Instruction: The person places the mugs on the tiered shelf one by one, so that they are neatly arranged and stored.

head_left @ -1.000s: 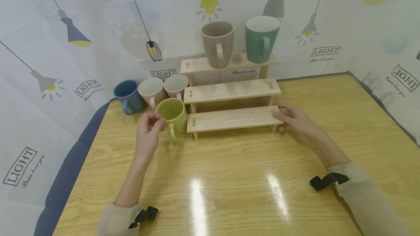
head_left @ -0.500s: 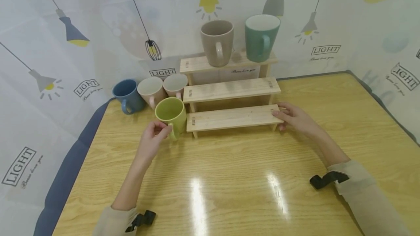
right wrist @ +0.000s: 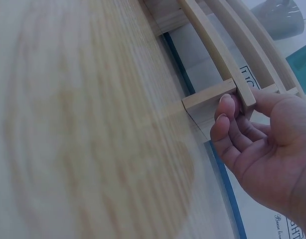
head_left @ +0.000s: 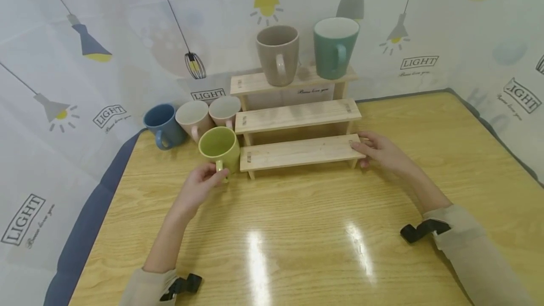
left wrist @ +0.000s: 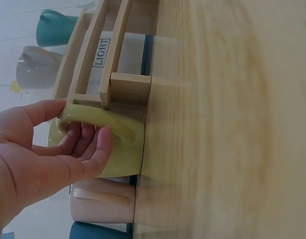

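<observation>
My left hand (head_left: pixel 199 188) is at the handle of a yellow-green mug (head_left: pixel 225 148), which stands upright on the table left of the rack. In the left wrist view, the fingers (left wrist: pixel 95 144) curl into the handle loop and the thumb lies against its upper end. My right hand (head_left: pixel 384 155) pinches the right end of the lowest board of a three-step wooden rack (head_left: pixel 297 151), thumb on top and fingers below. On the rack's top step stand a grey-brown mug (head_left: pixel 276 58) and a teal mug (head_left: pixel 333 53).
Left of the rack, behind the yellow-green mug, stand a blue mug (head_left: pixel 165 129) and two pale pink mugs, one nearer (head_left: pixel 193 116) and one beside the rack (head_left: pixel 224 109). A patterned cloth (head_left: pixel 148 13) hangs behind the wooden table (head_left: pixel 306 240).
My left hand has moved down and right from beside the yellow-green mug's rim to its handle and now grips it. The right hand keeps its hold on the rack.
</observation>
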Action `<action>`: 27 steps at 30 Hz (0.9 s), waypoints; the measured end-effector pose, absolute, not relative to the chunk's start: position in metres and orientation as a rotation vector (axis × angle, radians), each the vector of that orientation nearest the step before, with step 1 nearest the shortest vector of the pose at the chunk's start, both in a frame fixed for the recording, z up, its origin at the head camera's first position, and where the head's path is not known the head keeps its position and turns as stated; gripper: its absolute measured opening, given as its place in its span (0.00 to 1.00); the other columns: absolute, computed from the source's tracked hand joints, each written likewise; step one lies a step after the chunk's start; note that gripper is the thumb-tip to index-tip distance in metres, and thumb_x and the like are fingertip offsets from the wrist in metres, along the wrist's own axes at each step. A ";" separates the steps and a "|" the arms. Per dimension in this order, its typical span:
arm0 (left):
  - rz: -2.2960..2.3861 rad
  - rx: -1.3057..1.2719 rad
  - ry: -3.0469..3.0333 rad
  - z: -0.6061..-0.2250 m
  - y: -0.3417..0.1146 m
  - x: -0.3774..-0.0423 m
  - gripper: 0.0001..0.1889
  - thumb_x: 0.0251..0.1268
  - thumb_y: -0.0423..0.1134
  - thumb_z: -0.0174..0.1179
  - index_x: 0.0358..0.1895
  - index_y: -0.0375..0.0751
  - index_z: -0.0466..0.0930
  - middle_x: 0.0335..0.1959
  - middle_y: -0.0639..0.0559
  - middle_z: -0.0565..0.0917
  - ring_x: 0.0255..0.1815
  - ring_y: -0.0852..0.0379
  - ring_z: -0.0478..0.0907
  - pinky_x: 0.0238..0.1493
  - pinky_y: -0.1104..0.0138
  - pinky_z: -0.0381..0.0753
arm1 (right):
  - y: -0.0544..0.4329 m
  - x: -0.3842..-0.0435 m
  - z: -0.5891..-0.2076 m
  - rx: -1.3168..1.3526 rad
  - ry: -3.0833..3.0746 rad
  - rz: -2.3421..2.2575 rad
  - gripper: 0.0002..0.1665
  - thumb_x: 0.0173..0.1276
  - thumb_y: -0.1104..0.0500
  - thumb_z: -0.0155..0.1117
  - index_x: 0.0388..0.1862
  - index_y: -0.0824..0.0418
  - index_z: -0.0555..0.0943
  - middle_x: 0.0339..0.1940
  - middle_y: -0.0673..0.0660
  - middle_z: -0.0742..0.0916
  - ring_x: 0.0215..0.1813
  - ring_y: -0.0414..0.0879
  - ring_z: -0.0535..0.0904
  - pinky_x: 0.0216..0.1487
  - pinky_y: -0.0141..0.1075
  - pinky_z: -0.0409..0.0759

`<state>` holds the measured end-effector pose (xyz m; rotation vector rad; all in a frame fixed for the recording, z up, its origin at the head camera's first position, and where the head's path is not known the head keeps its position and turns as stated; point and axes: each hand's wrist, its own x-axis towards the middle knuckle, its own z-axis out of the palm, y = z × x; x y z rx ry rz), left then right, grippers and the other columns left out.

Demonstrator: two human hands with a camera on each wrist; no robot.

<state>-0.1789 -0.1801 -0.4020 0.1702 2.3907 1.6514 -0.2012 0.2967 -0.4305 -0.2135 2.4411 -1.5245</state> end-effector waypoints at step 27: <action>2.051 0.030 1.895 -0.404 -0.164 -0.182 0.16 0.84 0.43 0.44 0.43 0.31 0.72 0.38 0.49 0.73 0.56 0.45 0.72 0.67 0.48 0.71 | 0.298 -0.203 -0.433 -0.216 2.396 -1.579 0.46 0.80 0.47 0.55 0.81 0.70 0.47 0.65 0.75 0.76 0.36 0.50 0.85 0.46 0.34 0.83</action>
